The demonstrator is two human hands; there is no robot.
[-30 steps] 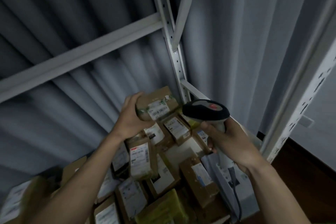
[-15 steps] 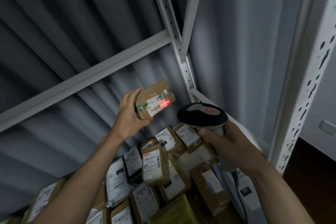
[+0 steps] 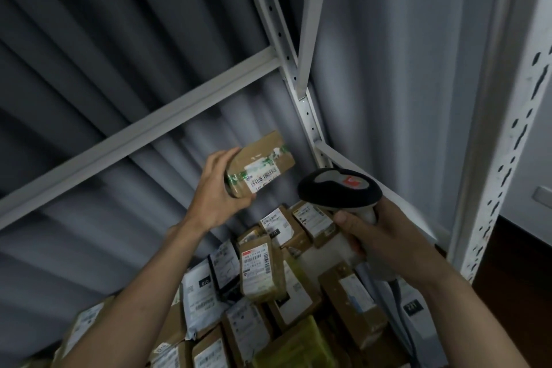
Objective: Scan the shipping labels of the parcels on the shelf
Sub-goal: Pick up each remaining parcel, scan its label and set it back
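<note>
One parcel (image 3: 259, 165) raised in my left hand (image 3: 220, 191), fingers curled round its left end, label (image 3: 263, 179) facing me. One scanner (image 3: 340, 188) in my right hand (image 3: 379, 233), fist wrapped on handle, head just right of parcel, not touching. Below: pile of parcels (image 3: 260, 272) on shelf, well over ten, exact count unclear. Open air above pile; shelf post (image 3: 301, 104) close behind, beam (image 3: 143, 137) upper left.
</note>
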